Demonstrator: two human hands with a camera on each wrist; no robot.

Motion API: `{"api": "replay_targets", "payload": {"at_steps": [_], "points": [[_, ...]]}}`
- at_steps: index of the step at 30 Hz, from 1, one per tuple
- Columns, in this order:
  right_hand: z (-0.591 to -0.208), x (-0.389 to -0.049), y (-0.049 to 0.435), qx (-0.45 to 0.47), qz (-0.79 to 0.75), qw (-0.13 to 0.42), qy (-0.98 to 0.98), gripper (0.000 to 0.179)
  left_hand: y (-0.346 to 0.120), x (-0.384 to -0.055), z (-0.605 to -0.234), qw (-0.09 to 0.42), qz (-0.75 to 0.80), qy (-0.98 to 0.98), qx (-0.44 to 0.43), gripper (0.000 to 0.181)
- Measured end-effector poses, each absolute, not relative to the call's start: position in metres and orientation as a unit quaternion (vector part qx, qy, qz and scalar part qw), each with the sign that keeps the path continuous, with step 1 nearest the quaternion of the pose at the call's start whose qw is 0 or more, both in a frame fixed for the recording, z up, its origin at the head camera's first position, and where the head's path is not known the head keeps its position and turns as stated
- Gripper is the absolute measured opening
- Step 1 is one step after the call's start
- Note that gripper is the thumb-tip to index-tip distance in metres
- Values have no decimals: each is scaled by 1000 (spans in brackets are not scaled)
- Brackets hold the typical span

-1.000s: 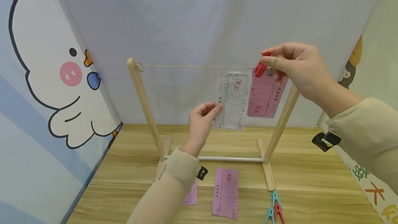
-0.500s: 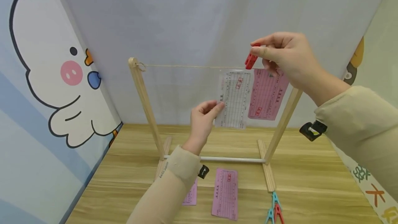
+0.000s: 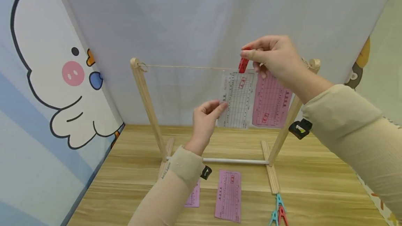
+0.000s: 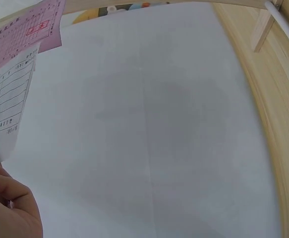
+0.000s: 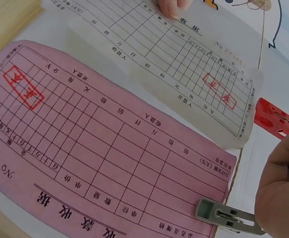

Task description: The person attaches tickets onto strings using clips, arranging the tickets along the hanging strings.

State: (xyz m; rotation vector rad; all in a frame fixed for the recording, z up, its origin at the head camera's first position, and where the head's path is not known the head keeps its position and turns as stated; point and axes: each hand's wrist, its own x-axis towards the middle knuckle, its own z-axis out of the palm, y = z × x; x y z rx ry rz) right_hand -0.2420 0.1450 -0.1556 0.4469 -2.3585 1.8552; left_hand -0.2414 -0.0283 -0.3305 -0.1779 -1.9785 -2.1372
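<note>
My left hand pinches the left edge of a white receipt slip, which stands upright just below the string. With thumb and fingertips, my right hand pinches a red clothespin whose tip points down at the slip's top edge. In the right wrist view the red clothespin meets that edge; whether it grips paper and string together I cannot tell. Beside the white slip a pink receipt slip hangs from the string, held by a grey-green clothespin.
The string runs between two wooden posts joined low down by a white rod. On the wooden table lie a pink slip, another pink slip partly behind the left sleeve, and blue clothespins with a red clothespin.
My right hand has moved left with the red clothespin, from the hanging pink slip to the white slip's top edge. My left hand has stayed nearly still, still holding the white slip.
</note>
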Motion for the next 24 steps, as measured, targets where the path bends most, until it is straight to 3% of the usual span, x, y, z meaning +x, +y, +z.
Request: {"api": "replay_targets", "payload": {"at_steps": [24], "points": [[-162,-246,140,138,584,38,-799,7,-27,-243,-331,108,-729,-673,-61,23]]}}
